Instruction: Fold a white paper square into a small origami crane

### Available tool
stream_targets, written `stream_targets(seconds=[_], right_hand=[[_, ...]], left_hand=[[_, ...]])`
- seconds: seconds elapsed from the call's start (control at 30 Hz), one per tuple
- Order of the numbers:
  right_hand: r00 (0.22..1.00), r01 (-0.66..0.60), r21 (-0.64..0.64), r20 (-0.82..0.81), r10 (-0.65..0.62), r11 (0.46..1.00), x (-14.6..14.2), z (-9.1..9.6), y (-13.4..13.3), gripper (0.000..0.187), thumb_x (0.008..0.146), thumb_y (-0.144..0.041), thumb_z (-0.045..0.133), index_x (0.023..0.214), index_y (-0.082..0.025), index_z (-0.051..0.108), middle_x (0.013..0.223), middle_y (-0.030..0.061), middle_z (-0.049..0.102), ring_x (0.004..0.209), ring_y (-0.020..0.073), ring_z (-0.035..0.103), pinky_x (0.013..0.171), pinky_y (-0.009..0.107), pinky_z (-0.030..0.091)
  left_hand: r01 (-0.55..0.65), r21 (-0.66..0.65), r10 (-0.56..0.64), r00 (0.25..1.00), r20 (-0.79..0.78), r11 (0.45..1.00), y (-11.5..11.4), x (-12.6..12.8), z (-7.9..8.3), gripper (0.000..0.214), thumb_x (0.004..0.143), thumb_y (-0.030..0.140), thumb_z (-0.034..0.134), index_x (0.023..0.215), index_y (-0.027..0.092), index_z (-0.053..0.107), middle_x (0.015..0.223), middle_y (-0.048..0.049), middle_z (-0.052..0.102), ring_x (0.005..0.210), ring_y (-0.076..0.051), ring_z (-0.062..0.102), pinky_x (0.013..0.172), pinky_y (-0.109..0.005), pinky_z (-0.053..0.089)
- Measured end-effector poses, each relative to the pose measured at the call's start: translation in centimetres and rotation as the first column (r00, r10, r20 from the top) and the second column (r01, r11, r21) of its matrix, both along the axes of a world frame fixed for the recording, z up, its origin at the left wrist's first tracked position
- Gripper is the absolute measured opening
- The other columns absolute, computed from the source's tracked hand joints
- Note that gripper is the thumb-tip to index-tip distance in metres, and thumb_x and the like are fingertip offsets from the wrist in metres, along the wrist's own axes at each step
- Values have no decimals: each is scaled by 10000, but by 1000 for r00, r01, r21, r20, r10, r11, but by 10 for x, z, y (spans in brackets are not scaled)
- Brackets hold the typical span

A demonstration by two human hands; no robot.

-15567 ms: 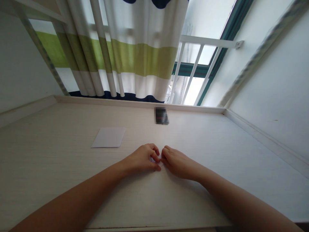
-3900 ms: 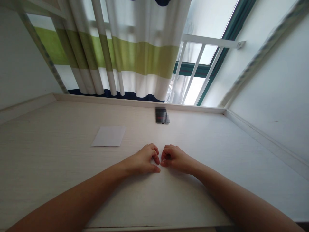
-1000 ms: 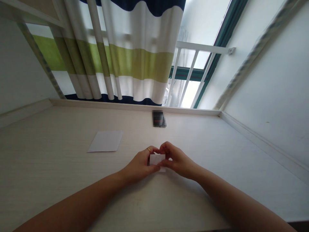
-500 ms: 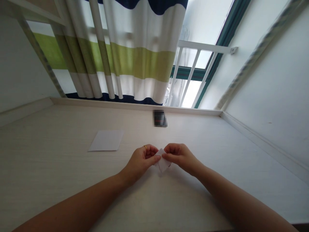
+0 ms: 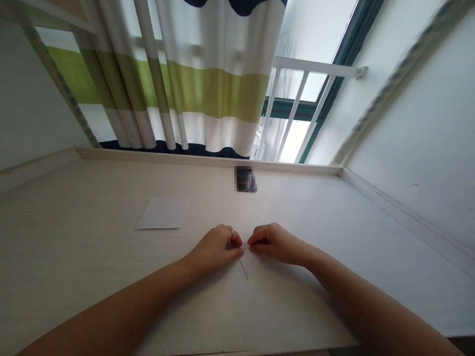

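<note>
Between my two hands is a small folded piece of white paper (image 5: pixel 245 264), its narrow point toward me. My left hand (image 5: pixel 222 247), with a gold ring on one finger, pinches the paper's left upper edge between thumb and fingers. From the other side, my right hand (image 5: pixel 272 242) pinches the upper right edge in the same way. The fingertips nearly meet at the paper's top and hide part of its folds. Beyond my left hand, a flat sheet of white paper (image 5: pixel 162 213) lies on the pale tabletop (image 5: pixel 92 232).
A small dark blurred-out object (image 5: pixel 245 179) sits near the table's raised back edge (image 5: pixel 178 155). Behind it hang a striped curtain (image 5: pixel 218 94) and a white railing (image 5: pixel 315 66) before a window. A white wall (image 5: pixel 426 163) rises on the right.
Both hands have come slightly lower and nearer the tabletop with the folded paper. Its shape now looks narrower, with a longer point toward me. The view has tilted slightly.
</note>
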State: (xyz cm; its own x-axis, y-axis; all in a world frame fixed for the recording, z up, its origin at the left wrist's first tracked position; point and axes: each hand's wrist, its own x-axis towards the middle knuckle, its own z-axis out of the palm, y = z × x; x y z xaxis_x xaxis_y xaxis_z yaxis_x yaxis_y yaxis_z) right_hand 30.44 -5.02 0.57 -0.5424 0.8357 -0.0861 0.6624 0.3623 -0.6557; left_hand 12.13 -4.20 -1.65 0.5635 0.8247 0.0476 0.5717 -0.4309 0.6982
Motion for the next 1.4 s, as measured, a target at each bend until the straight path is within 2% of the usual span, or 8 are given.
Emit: stream_targets(seconds=[0.2, 0.4, 0.63, 0.77, 0.9, 1.1, 1.23, 1.4], right_hand=[[996, -50, 80, 83, 44, 996, -1, 0, -2, 178, 691, -96, 490, 750, -163, 643, 734, 13, 597, 636, 112, 511, 584, 211, 391], [993, -53, 96, 107, 43, 994, -1, 0, -3, 152, 701, -112, 482, 729, -156, 624, 706, 10, 572, 594, 99, 483, 550, 202, 373], [988, -49, 147, 152, 27, 988, -3, 1, -3, 164, 720, -102, 459, 721, -150, 616, 717, 20, 581, 623, 110, 496, 571, 210, 374], [977, -72, 177, 210, 34, 982, -5, 2, -3, 152, 734, -119, 463, 734, -147, 613, 729, 32, 586, 632, 119, 505, 577, 216, 372], [964, -126, 219, 259, 67, 967, -4, 0, -3, 152, 751, -126, 454, 757, -150, 604, 739, 37, 580, 643, 125, 511, 582, 221, 372], [928, -265, 267, 330, 171, 926, -3, 3, -5, 184, 762, -94, 426, 771, -162, 597, 761, 36, 569, 662, 127, 510, 604, 224, 372], [894, -331, 288, 400, 201, 899, -5, 6, -8, 179, 760, -83, 417, 728, -159, 576, 735, 30, 554, 645, 123, 495, 588, 221, 358], [856, -405, 304, 457, 241, 862, -6, 8, -12, 173, 757, -92, 428, 698, -159, 576, 710, 33, 552, 645, 133, 488, 604, 234, 349]], left_hand=[[17, -49, -20, 999, -48, 999, 2, -2, 1, 197, 680, 276, 502, 778, 168, 634, 684, -14, 612, 607, -133, 523, 570, -234, 385], [-16, -79, 15, 1000, -23, 997, 3, -3, -1, 203, 682, 303, 506, 768, 178, 642, 667, -9, 635, 609, -136, 549, 570, -232, 391], [-35, -60, 36, 999, 0, 998, 2, -2, -1, 214, 698, 292, 490, 782, 170, 645, 666, -17, 637, 599, -132, 548, 557, -228, 393], [14, -26, -14, 1000, -11, 1000, 4, -3, 1, 210, 703, 253, 474, 785, 169, 648, 669, -11, 635, 595, -121, 548, 564, -218, 396], [114, 77, -109, 992, -68, 991, 7, -5, 3, 195, 702, 210, 469, 763, 178, 652, 719, -10, 626, 630, -118, 544, 595, -210, 397], [333, 270, -269, 931, -247, 904, 8, -10, 6, 208, 751, 180, 423, 766, 187, 630, 784, -19, 600, 666, -120, 538, 622, -211, 379], [447, 381, -303, 874, -381, 809, 8, -11, 9, 210, 787, 189, 396, 728, 186, 597, 766, -17, 578, 662, -124, 524, 586, -218, 348], [546, 449, -334, 818, -468, 707, 5, -10, 14, 232, 804, 165, 371, 678, 172, 566, 715, -28, 555, 646, -140, 503, 564, -242, 325]])
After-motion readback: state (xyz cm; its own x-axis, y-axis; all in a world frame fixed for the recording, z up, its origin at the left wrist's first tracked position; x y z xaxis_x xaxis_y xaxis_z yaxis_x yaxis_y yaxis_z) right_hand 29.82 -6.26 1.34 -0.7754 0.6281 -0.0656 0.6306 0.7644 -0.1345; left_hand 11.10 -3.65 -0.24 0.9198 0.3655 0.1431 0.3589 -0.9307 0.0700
